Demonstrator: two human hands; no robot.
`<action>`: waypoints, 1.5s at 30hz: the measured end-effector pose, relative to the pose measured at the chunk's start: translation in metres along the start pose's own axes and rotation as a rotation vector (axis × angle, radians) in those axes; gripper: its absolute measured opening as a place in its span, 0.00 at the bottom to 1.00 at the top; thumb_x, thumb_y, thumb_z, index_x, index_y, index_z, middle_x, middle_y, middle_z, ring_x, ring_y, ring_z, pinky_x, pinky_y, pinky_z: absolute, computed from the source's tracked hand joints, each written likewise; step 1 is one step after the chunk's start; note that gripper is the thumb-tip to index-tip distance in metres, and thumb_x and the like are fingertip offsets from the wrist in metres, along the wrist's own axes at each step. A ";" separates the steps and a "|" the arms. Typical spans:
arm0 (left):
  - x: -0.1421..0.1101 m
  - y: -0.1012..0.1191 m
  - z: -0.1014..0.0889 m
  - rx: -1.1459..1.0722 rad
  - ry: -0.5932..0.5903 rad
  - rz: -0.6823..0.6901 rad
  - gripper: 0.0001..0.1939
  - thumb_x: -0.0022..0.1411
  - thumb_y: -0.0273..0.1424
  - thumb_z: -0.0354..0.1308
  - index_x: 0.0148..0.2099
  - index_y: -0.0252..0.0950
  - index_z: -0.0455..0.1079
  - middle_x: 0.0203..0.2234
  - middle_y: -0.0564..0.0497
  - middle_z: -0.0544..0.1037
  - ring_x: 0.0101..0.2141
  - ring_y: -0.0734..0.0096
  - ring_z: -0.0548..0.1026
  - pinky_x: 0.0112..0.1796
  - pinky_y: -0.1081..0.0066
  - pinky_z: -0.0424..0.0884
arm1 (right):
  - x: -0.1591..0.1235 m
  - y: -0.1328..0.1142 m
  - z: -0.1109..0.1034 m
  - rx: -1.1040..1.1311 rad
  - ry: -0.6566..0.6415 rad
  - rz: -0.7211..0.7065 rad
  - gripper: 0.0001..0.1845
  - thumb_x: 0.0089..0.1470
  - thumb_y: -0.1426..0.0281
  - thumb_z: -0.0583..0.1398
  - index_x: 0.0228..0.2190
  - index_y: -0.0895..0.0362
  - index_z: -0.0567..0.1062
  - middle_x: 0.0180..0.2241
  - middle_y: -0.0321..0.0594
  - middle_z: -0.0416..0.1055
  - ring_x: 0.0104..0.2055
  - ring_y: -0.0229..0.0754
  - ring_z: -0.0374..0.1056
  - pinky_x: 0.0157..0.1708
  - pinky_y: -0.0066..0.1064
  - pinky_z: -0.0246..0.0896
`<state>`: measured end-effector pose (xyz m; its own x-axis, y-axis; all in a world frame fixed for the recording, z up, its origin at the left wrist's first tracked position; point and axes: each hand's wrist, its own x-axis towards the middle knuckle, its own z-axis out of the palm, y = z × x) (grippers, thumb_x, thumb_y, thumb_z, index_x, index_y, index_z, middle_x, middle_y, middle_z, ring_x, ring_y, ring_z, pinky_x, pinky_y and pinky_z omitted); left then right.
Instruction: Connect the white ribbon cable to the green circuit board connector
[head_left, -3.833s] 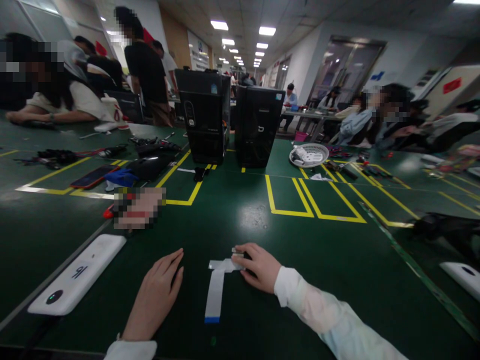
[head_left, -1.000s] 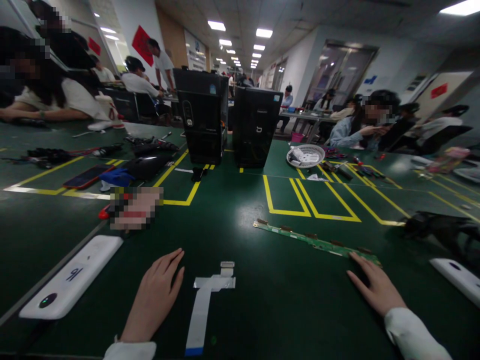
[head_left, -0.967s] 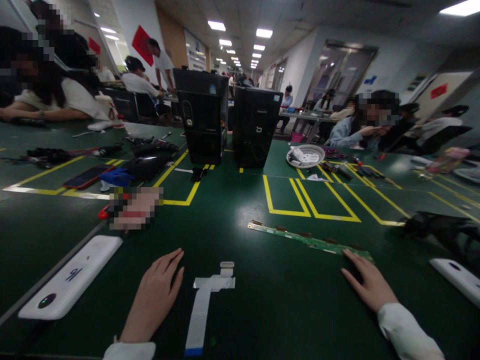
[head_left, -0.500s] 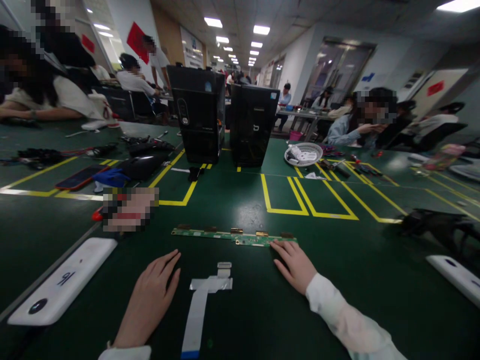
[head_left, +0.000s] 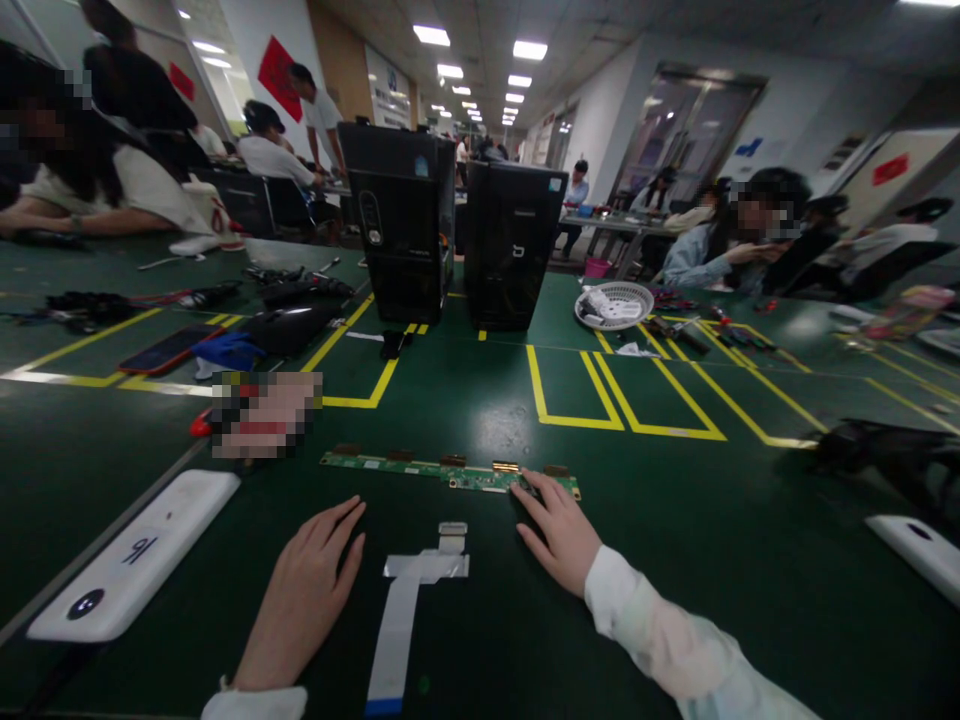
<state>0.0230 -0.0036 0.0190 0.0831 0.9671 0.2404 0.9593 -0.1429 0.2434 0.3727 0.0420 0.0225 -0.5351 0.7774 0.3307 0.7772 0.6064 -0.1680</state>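
Observation:
A long, narrow green circuit board point(head_left: 390, 466) with copper-coloured flex tabs lies crosswise on the table. My right hand point(head_left: 559, 530) rests near its right end, fingertips touching the board, the fingers stretched out rather than wrapped around it. My left hand point(head_left: 304, 580) lies palm down on the mat with straight fingers, holding nothing. Between the hands is a white flat ribbon cable point(head_left: 395, 635) with a blue end, a connector at its top and clear tape across it. The board's part beneath my right fingers is hidden.
Two black computer towers point(head_left: 510, 245) stand at the back. A white basket point(head_left: 613, 305) sits to their right. White devices point(head_left: 135, 555) lie at the left and right edges. Yellow tape point(head_left: 577, 422) marks the green table. A phone point(head_left: 169, 348) and cables lie left. Several people sit nearby.
The circuit board has slid to the left under my right hand, which moved left with it. My left hand and the ribbon cable stay in place; the view has shifted slightly.

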 end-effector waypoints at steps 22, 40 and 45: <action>0.001 0.080 -0.010 -0.067 -0.204 0.396 0.20 0.66 0.35 0.48 0.59 0.45 0.65 0.56 0.50 0.71 0.56 0.60 0.68 0.55 0.53 0.67 | 0.013 0.011 0.003 0.100 -0.080 -0.095 0.24 0.60 0.65 0.53 0.56 0.58 0.66 0.59 0.53 0.58 0.61 0.54 0.53 0.58 0.53 0.55; 0.010 0.138 0.025 -0.031 -0.088 0.417 0.23 0.65 0.33 0.51 0.61 0.34 0.61 0.57 0.40 0.69 0.56 0.55 0.68 0.52 0.55 0.70 | 0.015 0.012 0.003 0.119 -0.095 -0.119 0.24 0.59 0.66 0.54 0.56 0.57 0.66 0.57 0.50 0.63 0.61 0.50 0.55 0.59 0.49 0.55; 0.010 0.136 0.033 -0.053 -0.048 0.416 0.23 0.66 0.34 0.49 0.62 0.36 0.59 0.57 0.41 0.69 0.56 0.56 0.68 0.52 0.54 0.69 | 0.014 0.013 0.004 0.131 -0.087 -0.123 0.24 0.59 0.66 0.54 0.56 0.56 0.66 0.57 0.50 0.63 0.60 0.51 0.55 0.58 0.50 0.56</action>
<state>0.1634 -0.0063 0.0241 0.4738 0.8334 0.2847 0.8265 -0.5324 0.1830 0.3737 0.0618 0.0212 -0.6540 0.7045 0.2758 0.6579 0.7096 -0.2525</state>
